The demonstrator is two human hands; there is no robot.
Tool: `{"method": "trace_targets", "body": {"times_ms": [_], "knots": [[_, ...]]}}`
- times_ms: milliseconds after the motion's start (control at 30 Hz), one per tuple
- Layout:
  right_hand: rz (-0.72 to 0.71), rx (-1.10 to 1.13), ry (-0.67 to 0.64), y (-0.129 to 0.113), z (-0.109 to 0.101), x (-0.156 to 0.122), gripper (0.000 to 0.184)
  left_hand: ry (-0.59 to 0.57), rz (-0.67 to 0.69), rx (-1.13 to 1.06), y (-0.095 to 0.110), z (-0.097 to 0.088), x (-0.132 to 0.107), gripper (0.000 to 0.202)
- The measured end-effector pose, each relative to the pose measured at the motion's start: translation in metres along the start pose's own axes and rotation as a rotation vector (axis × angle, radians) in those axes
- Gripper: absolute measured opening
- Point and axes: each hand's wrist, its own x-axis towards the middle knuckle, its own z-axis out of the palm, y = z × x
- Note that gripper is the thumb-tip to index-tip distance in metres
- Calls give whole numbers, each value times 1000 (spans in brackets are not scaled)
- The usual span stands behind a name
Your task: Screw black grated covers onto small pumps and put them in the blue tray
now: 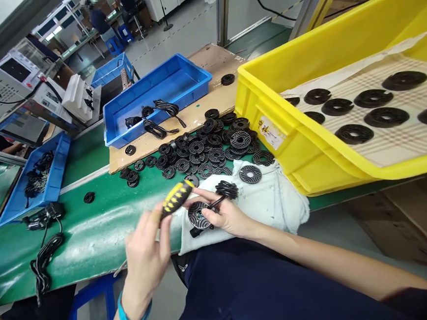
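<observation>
At the far left of my feed, a bundled cable (46, 260) lies on the green table (100, 230). My left hand (147, 248) is raised, fingers around a yellow-and-black handle (176, 198). My right hand (233, 217) grips a black disc (196, 215) and coiled cord (226, 189) over the pale cloth (284, 205), left of the yellow bin (291, 156).

Crate (291, 161): yellow plastic, smooth, low sheen. Label (271, 132), on crate's outer wall: white paper. Lining sheet (388, 150), inside crate: paper-like, matt, line-patterned. Cloth (284, 205), against crate's near side: white textile, matt, rumpled. Held disc (197, 217), left of crate: black plastic look, face ridged. Tool handle (176, 200), farther left of crate: plastic or rubber, cannot tell which. Loose discs (240, 140), beside crate: black, dull, grooved. Worktop (101, 225), left of crate: green, smooth, glossy. Tray (156, 86), left of crate: blue plastic, smooth, glossy.
</observation>
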Motion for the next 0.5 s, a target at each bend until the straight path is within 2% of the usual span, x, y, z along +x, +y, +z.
{"method": "trace_targets", "body": {"times_ms": [67,167,233,267,333,400,433,500], "knots": [[18,31,-21,0,0,-1,72,71,-143,66,-23,13,-7,29],[30,68,-32,1,-1,-1,68,-8,-333,271,-62,38,-26,32],[27,69,-30,1,0,-2,65,-55,-375,357,-77,53,-39,33],[22,62,-28,0,1,-2,64,-40,-371,370,-79,58,-43,33],[4,31,-21,-2,3,-2,65,67,-334,332,-69,68,-46,34],[-21,-21,-11,-3,5,-1,70,278,-254,151,-47,80,-41,41],[-37,-57,-2,-3,6,1,70,304,-169,-25,-34,86,-36,51],[-74,-139,37,-2,4,4,71,267,-18,-295,-5,99,-21,68]]}}
